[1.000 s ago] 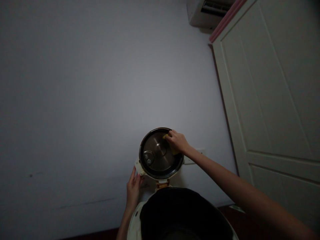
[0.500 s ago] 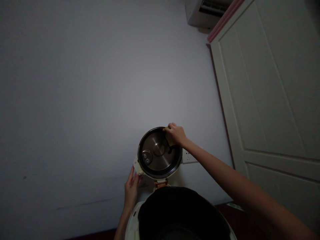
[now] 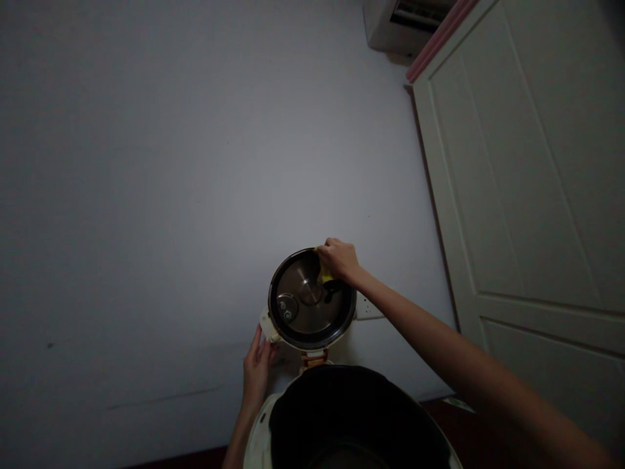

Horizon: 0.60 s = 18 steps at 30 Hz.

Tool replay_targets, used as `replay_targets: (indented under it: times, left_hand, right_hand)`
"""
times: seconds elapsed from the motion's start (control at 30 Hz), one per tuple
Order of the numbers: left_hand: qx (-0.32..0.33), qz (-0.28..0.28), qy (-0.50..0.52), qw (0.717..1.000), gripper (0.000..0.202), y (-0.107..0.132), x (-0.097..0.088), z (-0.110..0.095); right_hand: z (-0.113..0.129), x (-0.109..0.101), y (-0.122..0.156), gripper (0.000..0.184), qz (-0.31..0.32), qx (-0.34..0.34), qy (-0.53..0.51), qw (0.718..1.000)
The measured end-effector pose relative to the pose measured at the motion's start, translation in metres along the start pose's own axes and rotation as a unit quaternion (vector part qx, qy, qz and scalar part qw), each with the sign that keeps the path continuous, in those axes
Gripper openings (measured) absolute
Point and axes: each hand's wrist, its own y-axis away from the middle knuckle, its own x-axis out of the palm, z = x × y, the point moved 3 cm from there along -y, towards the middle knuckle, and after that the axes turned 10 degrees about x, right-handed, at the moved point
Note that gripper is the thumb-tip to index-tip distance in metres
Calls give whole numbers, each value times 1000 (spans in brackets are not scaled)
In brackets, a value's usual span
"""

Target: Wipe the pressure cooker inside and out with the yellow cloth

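Observation:
A pressure cooker [image 3: 258,433] with a white body and a dark inner pot stands below me, its round lid [image 3: 297,273] swung up on a brown hinge [image 3: 315,357]. The lid's inner side is brushed metal with a dark ring around it and a small valve at the lower left. My left hand [image 3: 256,368] grips the white tab on the lid's left edge, fingers closed around it. At the lid's upper right rim, my right hand [image 3: 340,259] presses a yellow cloth [image 3: 326,273] to the dark ring; much of the cloth is hidden beneath the fingers.
Behind the lid rises a pale wall [image 3: 195,163] with a white socket plate [image 3: 368,307]. A white panelled door [image 3: 527,195] is on the right. An air conditioner [image 3: 385,32] hangs at the top, beside a pink strip [image 3: 439,42].
My right hand has slid slightly left along the lid's upper rim with the yellow cloth, and more of the cloth shows. My left hand keeps its place on the tab.

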Motion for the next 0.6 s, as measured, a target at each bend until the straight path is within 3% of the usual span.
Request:
replay_targets:
  times: [0.1, 0.23, 0.6]
  left_hand:
    - [6, -2, -5, 1000, 70, -1, -1, 0]
    - [-6, -5, -21, 1000, 70, -1, -1, -1]
    - [2, -4, -32, 999, 62, 1, 1, -6]
  right_hand:
    - [4, -3, -6, 36, 3, -4, -1, 1000]
    - [-9, 1, 0, 35, 11, 9, 4, 1000]
    - [-51, 47, 62, 31, 89, 82, 9, 993]
